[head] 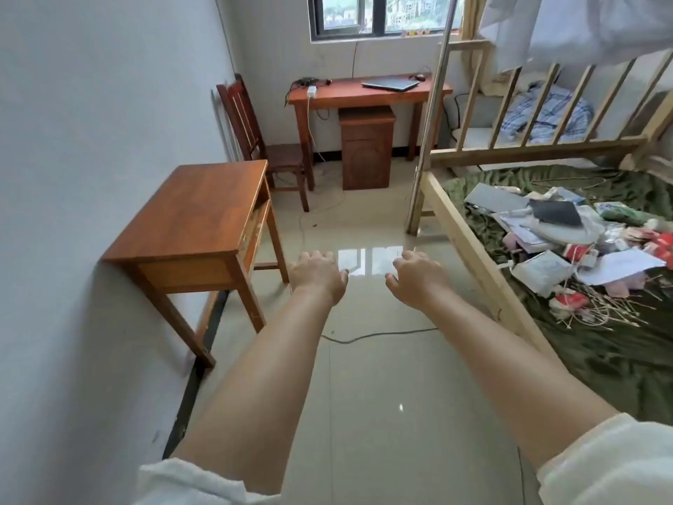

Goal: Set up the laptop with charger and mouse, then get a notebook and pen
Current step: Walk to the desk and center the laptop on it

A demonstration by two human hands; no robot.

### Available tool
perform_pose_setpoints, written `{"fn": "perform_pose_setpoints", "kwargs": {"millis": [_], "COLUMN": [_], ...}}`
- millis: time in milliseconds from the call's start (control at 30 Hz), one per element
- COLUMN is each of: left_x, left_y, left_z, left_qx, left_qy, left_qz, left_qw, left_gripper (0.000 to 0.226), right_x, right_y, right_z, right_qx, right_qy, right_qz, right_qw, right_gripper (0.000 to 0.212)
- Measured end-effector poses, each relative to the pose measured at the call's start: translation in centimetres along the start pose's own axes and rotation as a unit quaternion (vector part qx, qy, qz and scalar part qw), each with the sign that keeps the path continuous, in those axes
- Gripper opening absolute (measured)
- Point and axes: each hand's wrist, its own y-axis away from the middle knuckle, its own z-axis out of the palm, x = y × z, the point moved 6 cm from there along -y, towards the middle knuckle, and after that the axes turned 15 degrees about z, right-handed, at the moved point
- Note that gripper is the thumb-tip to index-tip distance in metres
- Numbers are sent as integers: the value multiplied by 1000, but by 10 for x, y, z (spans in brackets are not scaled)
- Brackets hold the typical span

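Note:
A closed dark laptop (pixel 390 84) lies on the far wooden desk (pixel 349 96) under the window. A mouse (pixel 420 76) sits just behind its right corner. At the desk's left end lie a dark cable bundle (pixel 307 82) and a white charger block (pixel 311 91) with a white cord hanging down. My left hand (pixel 317 274) and my right hand (pixel 415 275) stretch out over the tiled floor, palms down, fingers loosely apart and holding nothing. Both are far from the desk.
A small wooden table (pixel 196 216) stands against the left wall, with a wooden chair (pixel 255 136) behind it. A cabinet (pixel 366 151) sits under the desk. At right, a wooden bed frame (pixel 473 246) holds a pile of papers and clutter (pixel 568 242). A thin cable (pixel 378 335) crosses the floor.

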Motion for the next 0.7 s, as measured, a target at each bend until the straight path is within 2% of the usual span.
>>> {"fn": "perform_pose_setpoints", "kwargs": {"millis": [100, 233, 400, 700], "left_x": [-4, -9, -20, -84], "left_y": [-25, -83, -212, -449], "left_z": [45, 85, 83, 26], "left_qx": [-72, -123, -132, -79], "left_qy": [26, 37, 31, 10], "left_qz": [-3, 4, 14, 15], "left_qw": [997, 992, 991, 997], "left_gripper": [45, 43, 42, 43], "right_x": [2, 0, -5, -50], "right_y": [-26, -89, -221, -465], "right_z": [39, 71, 62, 26], "right_qx": [-61, -88, -70, -39], "right_qy": [2, 9, 5, 2], "right_qz": [17, 12, -2, -14], "right_qw": [998, 996, 998, 999], "right_gripper": [34, 35, 35, 35]}}
